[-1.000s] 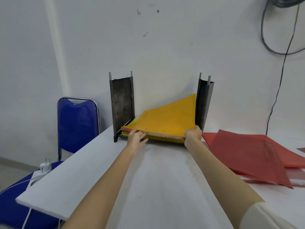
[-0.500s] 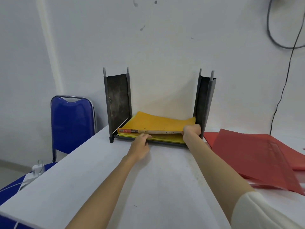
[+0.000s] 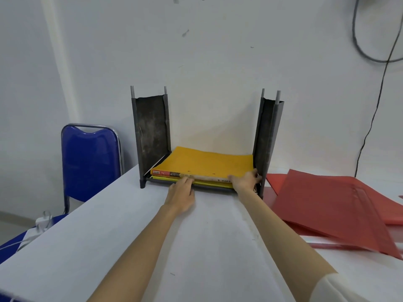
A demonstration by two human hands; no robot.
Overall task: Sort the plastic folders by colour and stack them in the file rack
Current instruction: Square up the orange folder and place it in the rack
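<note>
One file rack (image 3: 152, 136) is recorded: dark, with two upright side walls, set on the white table (image 3: 122, 236) against the wall. One orange folder (image 3: 207, 163) is laid flat in its bottom tray, on top of yellow folders (image 3: 209, 183) whose number cannot be counted from the thin edges shown. The orange folder's long axis is set left to right, its labelled spine turned toward the person.

Two hands are placed at that front edge. The left hand (image 3: 182, 192) is held with fingers nearly straight, tips touching the stack near its middle. The right hand (image 3: 245, 180) is curled over the right front corner, thumb on top, just beside the rack's right wall.

Red folders (image 3: 331, 205) are noted on the table to the right of the rack, fanned and overlapping; at least three layers are made out, the exact count not being legible. They lie nearest the right hand, so the next pick is judged to fall to that side.

One blue chair (image 3: 90, 160) is listed at the left.
</note>
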